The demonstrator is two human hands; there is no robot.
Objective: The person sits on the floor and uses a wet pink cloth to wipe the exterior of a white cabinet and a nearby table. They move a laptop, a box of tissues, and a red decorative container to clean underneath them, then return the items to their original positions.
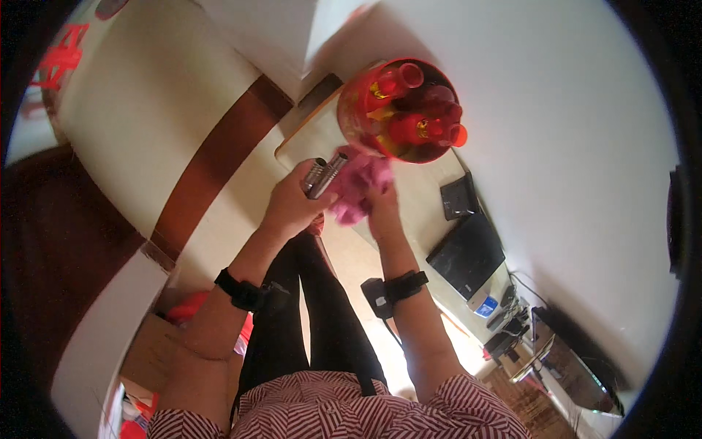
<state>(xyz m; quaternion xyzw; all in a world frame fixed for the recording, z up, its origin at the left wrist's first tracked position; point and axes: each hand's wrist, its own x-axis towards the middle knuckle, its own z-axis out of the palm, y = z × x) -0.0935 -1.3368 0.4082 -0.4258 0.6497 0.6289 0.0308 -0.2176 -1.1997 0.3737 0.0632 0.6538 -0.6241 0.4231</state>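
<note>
My left hand (288,200) grips shiny metal tubes (328,175) with ribbed bands; two open ends point up and away from me. Bunched in my right hand (385,207) is a pink cloth (354,181), which lies against the tubes and the fingers of my left hand. Just beyond both hands stands a round red tub (354,123). Several red, bottle-shaped vessels (422,129) with yellow markings stand or lean inside it. Their lower parts are hidden by its wall.
The tub rests on a pale table (419,200) along the white wall (565,175). Further right lie a small black case (459,196), a dark laptop-like panel (469,255), a blue-and-white box (485,306) and tangled cables (513,324). A cardboard box (145,351) sits at lower left.
</note>
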